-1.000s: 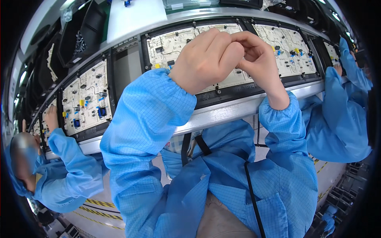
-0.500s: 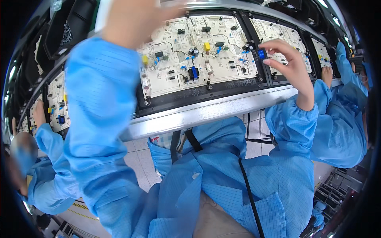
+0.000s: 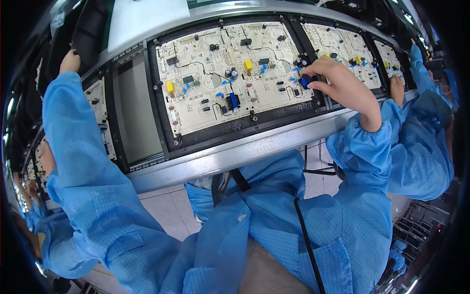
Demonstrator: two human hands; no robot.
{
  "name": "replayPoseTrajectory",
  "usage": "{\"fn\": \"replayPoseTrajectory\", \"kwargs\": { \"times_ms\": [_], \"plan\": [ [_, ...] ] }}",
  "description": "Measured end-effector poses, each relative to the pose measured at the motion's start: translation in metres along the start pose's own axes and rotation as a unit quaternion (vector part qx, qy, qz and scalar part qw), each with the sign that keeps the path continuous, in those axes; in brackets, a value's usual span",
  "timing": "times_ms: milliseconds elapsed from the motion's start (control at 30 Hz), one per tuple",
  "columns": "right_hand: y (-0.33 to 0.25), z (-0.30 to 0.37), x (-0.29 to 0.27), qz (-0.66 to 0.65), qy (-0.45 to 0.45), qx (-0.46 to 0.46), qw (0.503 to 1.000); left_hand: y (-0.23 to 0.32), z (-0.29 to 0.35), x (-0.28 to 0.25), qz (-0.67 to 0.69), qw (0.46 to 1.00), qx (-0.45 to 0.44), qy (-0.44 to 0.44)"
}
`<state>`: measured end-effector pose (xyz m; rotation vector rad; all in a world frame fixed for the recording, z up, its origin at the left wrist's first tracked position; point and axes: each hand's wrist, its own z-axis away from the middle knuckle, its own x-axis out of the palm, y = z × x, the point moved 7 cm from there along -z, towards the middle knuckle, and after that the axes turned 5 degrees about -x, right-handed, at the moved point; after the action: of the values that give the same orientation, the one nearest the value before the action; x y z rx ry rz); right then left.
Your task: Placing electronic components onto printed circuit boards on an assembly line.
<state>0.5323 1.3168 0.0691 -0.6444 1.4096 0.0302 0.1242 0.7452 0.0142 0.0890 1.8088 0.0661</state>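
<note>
A small black-and-blue component, like a transformer (image 3: 306, 81), is pinched between the thumb and fingers of my right hand (image 3: 342, 84). It sits low over the right edge of a pale circuit board (image 3: 193, 117), and I cannot tell whether it touches the board. A similar blue-and-black component (image 3: 233, 101) stands on that board among yellow blocks, black cylinders and small blue parts. At the far left, my left hand (image 3: 71, 62) is curled at the edge of a black bin (image 3: 91, 32). Its fingertips are partly hidden there.
Black frames carry the boards along a metal rail (image 3: 235, 154). More boards lie to the right (image 3: 338, 41) and left (image 3: 98, 100). A grey gap (image 3: 139, 108) lies beside the middle board. A white sheet (image 3: 147, 19) lies behind. Co-workers' hands (image 3: 396, 88) work on both sides.
My left hand has swung from above the middle board to the black bin at the far left. My right hand has lowered and moved left with the blue component. Boards appear shifted slightly left.
</note>
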Motion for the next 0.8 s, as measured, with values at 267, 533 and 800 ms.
{"fn": "replayPoseTrajectory", "kwargs": {
  "times_ms": [267,533,800],
  "plan": [
    [-0.006,-0.005,0.0,0.016,-0.008,0.009,1.0,0.037,0.001,0.002,0.084,0.994,0.058,-0.027],
    [-0.016,0.006,0.005,0.05,0.046,0.034,0.997,0.079,0.008,-0.009,0.05,0.998,0.036,-0.017],
    [-0.018,0.013,0.003,0.054,0.058,0.043,0.996,0.07,-0.017,0.02,0.046,0.996,0.055,-0.056]
  ]
}}
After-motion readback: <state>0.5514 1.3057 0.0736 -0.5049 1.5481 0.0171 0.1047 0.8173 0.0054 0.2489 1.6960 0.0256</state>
